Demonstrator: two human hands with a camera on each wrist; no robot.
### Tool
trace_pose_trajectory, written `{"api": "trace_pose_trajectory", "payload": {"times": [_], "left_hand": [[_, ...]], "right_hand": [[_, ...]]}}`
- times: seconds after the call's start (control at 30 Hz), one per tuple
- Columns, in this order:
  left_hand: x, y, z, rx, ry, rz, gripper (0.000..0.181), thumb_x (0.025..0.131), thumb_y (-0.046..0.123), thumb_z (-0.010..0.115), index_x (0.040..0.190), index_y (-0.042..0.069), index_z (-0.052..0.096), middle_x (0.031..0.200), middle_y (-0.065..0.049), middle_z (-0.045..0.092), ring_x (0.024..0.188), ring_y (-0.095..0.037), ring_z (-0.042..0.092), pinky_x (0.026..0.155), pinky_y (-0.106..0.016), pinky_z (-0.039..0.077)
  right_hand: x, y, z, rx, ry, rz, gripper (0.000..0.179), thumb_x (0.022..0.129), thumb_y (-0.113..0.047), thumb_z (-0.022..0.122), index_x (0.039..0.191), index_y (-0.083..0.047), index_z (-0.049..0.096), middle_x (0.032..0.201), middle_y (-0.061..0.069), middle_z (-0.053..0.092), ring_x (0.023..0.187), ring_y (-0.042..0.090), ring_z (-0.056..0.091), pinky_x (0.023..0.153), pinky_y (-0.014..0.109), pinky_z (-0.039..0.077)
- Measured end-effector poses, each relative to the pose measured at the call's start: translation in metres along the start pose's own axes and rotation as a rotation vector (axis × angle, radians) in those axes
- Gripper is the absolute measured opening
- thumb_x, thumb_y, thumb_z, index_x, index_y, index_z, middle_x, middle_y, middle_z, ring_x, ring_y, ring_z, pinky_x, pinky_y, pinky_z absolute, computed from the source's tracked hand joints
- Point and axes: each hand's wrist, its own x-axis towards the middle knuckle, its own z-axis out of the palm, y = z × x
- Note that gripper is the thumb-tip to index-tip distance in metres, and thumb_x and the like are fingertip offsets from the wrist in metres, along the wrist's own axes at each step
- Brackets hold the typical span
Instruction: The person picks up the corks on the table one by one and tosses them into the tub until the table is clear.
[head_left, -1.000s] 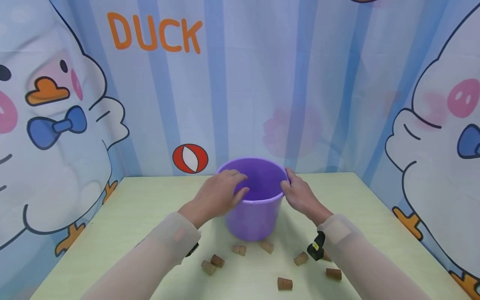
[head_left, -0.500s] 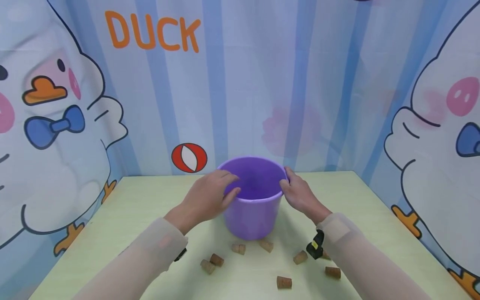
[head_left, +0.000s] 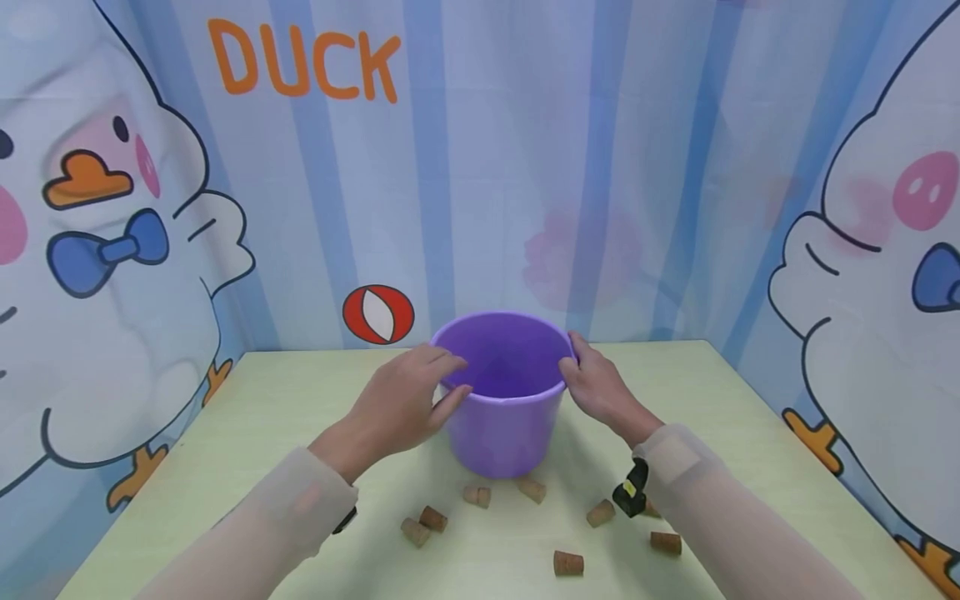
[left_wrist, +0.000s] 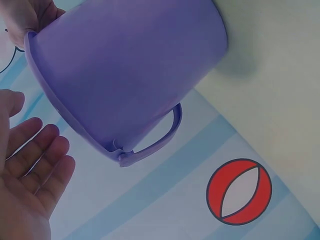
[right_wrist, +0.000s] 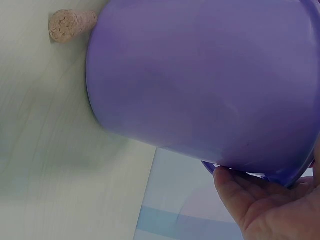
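Observation:
A purple plastic bucket (head_left: 504, 433) stands upright on the table, its mouth facing up and its inside partly in view. My right hand (head_left: 600, 385) grips the rim at the right side, the thumb over the edge. In the right wrist view the right hand's fingers (right_wrist: 235, 195) lie by the side handle there. My left hand (head_left: 397, 400) hovers by the left rim with loosely bent fingers. The left wrist view shows this left hand (left_wrist: 35, 170) apart from the bucket, holding nothing. A second side handle (left_wrist: 160, 142) sticks out near it.
Several cork stoppers lie in front of the bucket, among them a pale cork (head_left: 532, 489), a darker cork (head_left: 568, 563) and another dark cork (head_left: 666, 543). One is partly behind the right wrist strap. A printed curtain (head_left: 510, 167) hangs behind the pale table (head_left: 300, 392).
My left hand has moved left and slightly down, from over the bucket's rim to beside it. The right hand keeps its grip on the rim. The bucket and corks stay in place.

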Motion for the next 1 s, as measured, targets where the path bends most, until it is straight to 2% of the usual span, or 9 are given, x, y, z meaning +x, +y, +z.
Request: {"api": "trace_pose_trajectory", "payload": {"times": [0.23, 0.6, 0.77, 1.0], "left_hand": [[-0.006, 0.001, -0.002, 0.003, -0.012, -0.012, 0.027, 0.093, 0.024, 0.075, 0.115, 0.008, 0.074, 0.106, -0.002, 0.074, 0.099, -0.019, 0.069, 0.085, -0.034, 0.060], [-0.016, -0.002, -0.007, -0.010, 0.004, -0.005, 0.027, 0.091, 0.024, 0.079, 0.113, 0.009, 0.075, 0.102, -0.003, 0.075, 0.092, -0.019, 0.070, 0.079, -0.033, 0.061], [-0.024, -0.005, -0.007, -0.008, -0.010, -0.024, 0.031, 0.090, 0.025, 0.080, 0.117, 0.011, 0.074, 0.106, -0.001, 0.076, 0.094, -0.019, 0.070, 0.081, -0.035, 0.061], [-0.034, -0.006, -0.007, 0.000, -0.054, -0.068, 0.035, 0.090, 0.027, 0.080, 0.121, 0.011, 0.074, 0.108, -0.001, 0.076, 0.100, -0.020, 0.071, 0.083, -0.039, 0.061]], "right_hand": [[0.000, 0.001, 0.000, 0.006, 0.002, 0.001, 0.064, 0.101, -0.019, 0.034, 0.161, 0.000, 0.023, 0.154, 0.024, 0.046, 0.137, 0.038, 0.047, 0.113, 0.056, 0.038], [0.001, 0.000, 0.000, 0.010, -0.008, -0.002, 0.066, 0.101, -0.020, 0.032, 0.162, 0.000, 0.020, 0.157, 0.023, 0.041, 0.142, 0.038, 0.042, 0.115, 0.056, 0.035], [0.001, 0.000, -0.001, 0.015, -0.011, 0.010, 0.068, 0.101, -0.020, 0.032, 0.163, 0.000, 0.015, 0.162, 0.023, 0.034, 0.148, 0.038, 0.034, 0.119, 0.055, 0.030], [0.000, 0.001, 0.000, 0.006, -0.004, 0.006, 0.067, 0.100, -0.021, 0.032, 0.163, 0.000, 0.017, 0.159, 0.023, 0.038, 0.146, 0.038, 0.038, 0.118, 0.055, 0.033]]}}
